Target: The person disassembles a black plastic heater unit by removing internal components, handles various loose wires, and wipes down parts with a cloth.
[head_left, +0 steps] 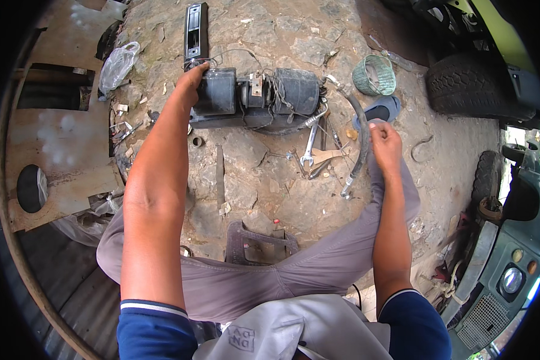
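A black blower unit point(217, 93) lies on the stone ground ahead of me, with two rounded housings, a motor between them and loose wires over it. My left hand point(193, 83) grips its far left corner; some of the fingers are hidden behind the casing. To the right, my right hand point(386, 144) is closed in a pinch above my knee. It is right beside a dark, curved rubber hose point(361, 153) with metal end fittings; whether the fingertips hold anything is hard to see. Beyond the left hand stretches a long black vent panel point(195, 36).
Between unit and hose lie an open-end wrench point(309, 147) and other tools. A green basket point(375, 75) and a blue slipper point(387, 110) are farther right. A tyre point(471, 87) and vehicles border the right. A plastic bag point(119, 67) and rusty sheet metal point(60, 141) are left.
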